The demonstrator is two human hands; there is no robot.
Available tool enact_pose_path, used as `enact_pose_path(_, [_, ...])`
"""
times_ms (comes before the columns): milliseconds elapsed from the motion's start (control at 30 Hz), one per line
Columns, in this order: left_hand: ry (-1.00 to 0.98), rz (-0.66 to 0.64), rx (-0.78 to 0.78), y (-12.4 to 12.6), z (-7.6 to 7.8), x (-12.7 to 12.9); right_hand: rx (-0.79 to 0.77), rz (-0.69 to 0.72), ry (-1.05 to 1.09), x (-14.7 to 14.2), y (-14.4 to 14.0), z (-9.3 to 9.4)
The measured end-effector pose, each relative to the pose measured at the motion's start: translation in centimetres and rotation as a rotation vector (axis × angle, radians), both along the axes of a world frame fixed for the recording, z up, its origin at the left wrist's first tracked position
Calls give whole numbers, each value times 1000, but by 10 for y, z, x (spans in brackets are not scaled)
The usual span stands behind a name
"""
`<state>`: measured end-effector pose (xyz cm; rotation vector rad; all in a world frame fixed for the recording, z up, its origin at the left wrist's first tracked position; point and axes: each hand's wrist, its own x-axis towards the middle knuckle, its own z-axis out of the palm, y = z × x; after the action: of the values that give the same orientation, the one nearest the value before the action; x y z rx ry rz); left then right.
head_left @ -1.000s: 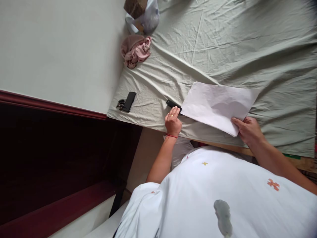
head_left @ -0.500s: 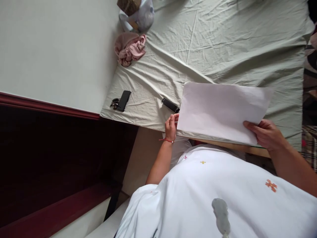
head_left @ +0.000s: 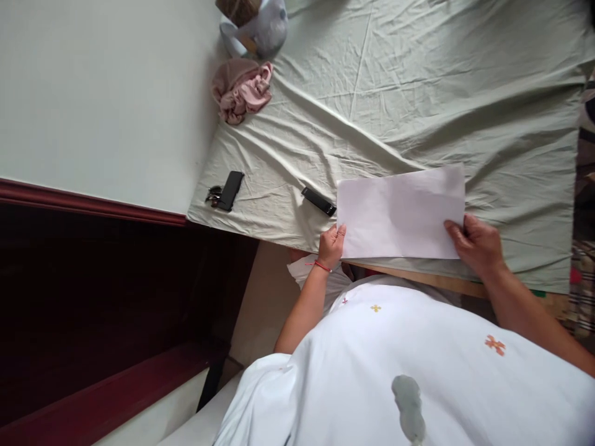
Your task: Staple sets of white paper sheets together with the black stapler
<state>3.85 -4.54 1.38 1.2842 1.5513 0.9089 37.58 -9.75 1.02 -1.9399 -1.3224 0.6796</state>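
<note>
The white paper (head_left: 400, 214) is at the near edge of the cloth-covered table (head_left: 418, 87), long axis running left to right. The left hand (head_left: 331, 245) pinches its near-left corner, the right hand (head_left: 481, 244) its right end.

The one head-worn camera looks forward and steeply down from above and behind the left hand (head_left: 331, 246) and right hand (head_left: 480, 245), fairly near both.

Left hand (head_left: 331, 246) and right hand (head_left: 478, 243) pinch, well apart, thumbs uppermost, other fingers (head_left: 476, 227) partly hidden. The left thumb (head_left: 342, 231) points ahead; the right thumb (head_left: 455, 234) angles toward the left fingers (head_left: 329, 235). Behind the fingers, left forearm (head_left: 300, 306) and right forearm (head_left: 534, 313) slant outward.
</note>
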Motion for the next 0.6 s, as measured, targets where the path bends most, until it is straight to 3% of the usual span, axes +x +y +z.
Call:
enact_pose_path(133, [44, 1, 24, -6, -3, 0, 58, -58, -198, -7, -6, -7])
enact_pose_path(367, [167, 1, 24, -8, -9, -2, 69, -70, -178, -8, -8, -10])
enact_pose_path(600, [92, 9, 119, -9, -6, -6, 75, -54, -197, -9, -7, -10])
